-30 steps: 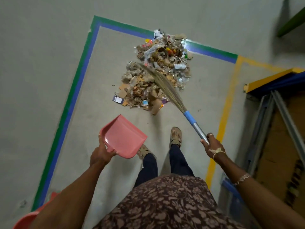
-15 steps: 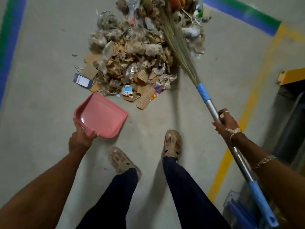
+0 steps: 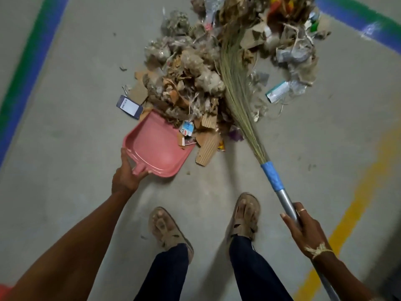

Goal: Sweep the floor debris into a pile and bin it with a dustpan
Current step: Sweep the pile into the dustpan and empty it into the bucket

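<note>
Pink plastic dustpan (image 3: 156,146), its stub handle pinched by the person's left hand (image 3: 127,174), angles its lip into the near edge of the heap of cardboard scraps, paper and wrappers (image 3: 195,83), set to catch it. The right hand (image 3: 303,231) is curled round the metal shaft of the grass broom (image 3: 236,94), whose bristles lie across the heap beyond that grip, placed to drag litter panward. Half a second earlier the pan hung short of the heap.
</note>
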`<state>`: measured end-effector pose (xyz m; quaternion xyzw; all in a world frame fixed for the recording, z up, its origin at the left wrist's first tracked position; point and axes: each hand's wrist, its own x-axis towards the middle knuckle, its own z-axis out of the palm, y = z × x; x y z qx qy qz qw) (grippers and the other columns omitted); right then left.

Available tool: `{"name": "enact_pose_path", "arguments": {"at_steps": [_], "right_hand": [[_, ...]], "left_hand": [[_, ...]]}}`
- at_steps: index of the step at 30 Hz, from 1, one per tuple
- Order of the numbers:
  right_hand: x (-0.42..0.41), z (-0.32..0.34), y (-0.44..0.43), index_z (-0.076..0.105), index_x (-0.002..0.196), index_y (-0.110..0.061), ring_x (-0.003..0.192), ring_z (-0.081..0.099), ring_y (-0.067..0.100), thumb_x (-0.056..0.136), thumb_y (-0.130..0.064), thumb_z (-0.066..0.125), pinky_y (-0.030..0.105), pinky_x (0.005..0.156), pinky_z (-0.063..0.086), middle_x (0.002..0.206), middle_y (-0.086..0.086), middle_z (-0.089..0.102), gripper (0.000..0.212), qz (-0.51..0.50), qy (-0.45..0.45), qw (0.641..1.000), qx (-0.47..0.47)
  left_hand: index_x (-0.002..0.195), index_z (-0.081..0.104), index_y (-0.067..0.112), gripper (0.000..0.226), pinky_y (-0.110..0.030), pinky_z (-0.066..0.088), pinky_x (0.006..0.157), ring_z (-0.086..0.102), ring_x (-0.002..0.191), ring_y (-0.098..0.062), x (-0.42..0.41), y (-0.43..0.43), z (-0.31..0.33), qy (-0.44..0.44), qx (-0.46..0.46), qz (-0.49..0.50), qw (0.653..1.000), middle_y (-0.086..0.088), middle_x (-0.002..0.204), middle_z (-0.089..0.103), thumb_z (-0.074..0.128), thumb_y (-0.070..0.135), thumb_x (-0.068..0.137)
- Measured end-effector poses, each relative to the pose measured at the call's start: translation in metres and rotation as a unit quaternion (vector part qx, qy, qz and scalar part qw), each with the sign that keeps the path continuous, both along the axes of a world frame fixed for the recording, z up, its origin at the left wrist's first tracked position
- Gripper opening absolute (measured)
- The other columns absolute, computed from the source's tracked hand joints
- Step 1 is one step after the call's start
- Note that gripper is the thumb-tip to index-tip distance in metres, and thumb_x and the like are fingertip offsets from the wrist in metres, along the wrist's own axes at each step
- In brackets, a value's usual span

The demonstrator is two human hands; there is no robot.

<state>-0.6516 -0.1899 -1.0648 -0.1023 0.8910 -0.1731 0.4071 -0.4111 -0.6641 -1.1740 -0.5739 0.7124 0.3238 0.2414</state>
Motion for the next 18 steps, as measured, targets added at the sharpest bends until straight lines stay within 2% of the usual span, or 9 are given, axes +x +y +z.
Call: {"name": "enact_pose_path", "arguments": {"at_steps": [4,7,10,12,13,15,17,18], "right_hand": [[-0.013,0.022,-0.008,0.051,0.101,-0.031,0.046,0.052,0.014,0.088,-0.049,0.060,0.029,0.047,0.042,0.057,0.002,0.054,0.023,0.046,-0.020,0.999,-0.019],[-0.018,0.037,-0.021,0.050,0.099,-0.034,0.045,0.052,0.014,0.087,-0.052,0.057,0.025,0.046,0.040,0.060,-0.001,0.054,0.022,0.065,-0.016,0.997,-0.035],[-0.027,0.039,-0.044,0.051,0.100,-0.034,0.049,0.057,0.012,0.092,-0.052,0.056,0.028,0.048,0.047,0.061,-0.003,0.057,0.020,0.048,0.006,0.997,-0.063],[-0.042,0.023,-0.061,0.052,0.110,-0.037,0.062,0.064,0.007,0.092,-0.035,0.065,0.024,0.059,0.050,0.074,-0.009,0.066,0.023,0.039,0.025,0.996,-0.080],[-0.052,0.009,-0.070,0.052,0.122,-0.037,0.071,0.065,0.004,0.091,-0.023,0.068,0.024,0.068,0.051,0.091,-0.010,0.069,0.038,0.046,0.030,0.995,-0.078],[-0.076,-0.031,-0.087,0.046,0.139,-0.033,0.089,0.064,0.015,0.088,-0.007,0.070,0.036,0.084,0.053,0.116,-0.001,0.066,0.062,0.064,0.016,0.995,-0.069],[-0.099,-0.067,-0.108,0.046,0.139,-0.034,0.097,0.063,0.026,0.084,-0.002,0.071,0.046,0.091,0.052,0.125,0.007,0.063,0.069,0.057,-0.019,0.998,-0.035],[-0.108,-0.080,-0.116,0.048,0.140,-0.029,0.100,0.062,0.028,0.082,-0.001,0.071,0.044,0.092,0.050,0.124,0.008,0.064,0.068,0.060,-0.032,0.998,-0.014]], "left_hand": [[0.157,-0.012,0.039,0.120,-0.050,0.055,0.083,0.066,0.098,-0.048,-0.027,-0.008,0.025,0.005,-0.008,-0.027,1.000,-0.027,0.120,0.066,0.076,0.064,0.078],[0.159,-0.008,0.035,0.118,-0.045,0.049,0.081,0.065,0.101,-0.048,-0.035,-0.015,0.034,0.003,-0.012,-0.040,0.999,-0.027,0.119,0.066,0.079,0.054,0.081],[0.159,-0.008,0.036,0.122,-0.045,0.051,0.078,0.066,0.096,-0.045,-0.038,-0.022,0.034,0.004,-0.016,-0.043,0.999,-0.025,0.112,0.068,0.081,0.054,0.079],[0.158,-0.009,0.036,0.122,-0.043,0.051,0.074,0.067,0.092,-0.042,-0.039,-0.028,0.030,0.005,-0.011,-0.049,0.999,-0.020,0.107,0.069,0.081,0.055,0.078],[0.158,-0.010,0.036,0.122,-0.041,0.050,0.073,0.068,0.091,-0.041,-0.039,-0.031,0.027,0.006,-0.011,-0.053,0.999,-0.018,0.106,0.068,0.081,0.055,0.079],[0.158,-0.012,0.038,0.121,-0.041,0.050,0.072,0.068,0.088,-0.040,-0.035,-0.035,0.020,0.003,-0.019,-0.060,0.998,-0.018,0.105,0.069,0.078,0.058,0.080],[0.157,-0.013,0.038,0.120,-0.042,0.052,0.072,0.068,0.085,-0.040,-0.031,-0.037,0.012,-0.010,-0.037,-0.070,0.997,-0.019,0.103,0.070,0.076,0.061,0.080],[0.158,-0.013,0.038,0.120,-0.042,0.052,0.072,0.068,0.085,-0.040,-0.029,-0.037,0.007,-0.015,-0.044,-0.072,0.996,-0.020,0.104,0.070,0.076,0.062,0.081]]}}
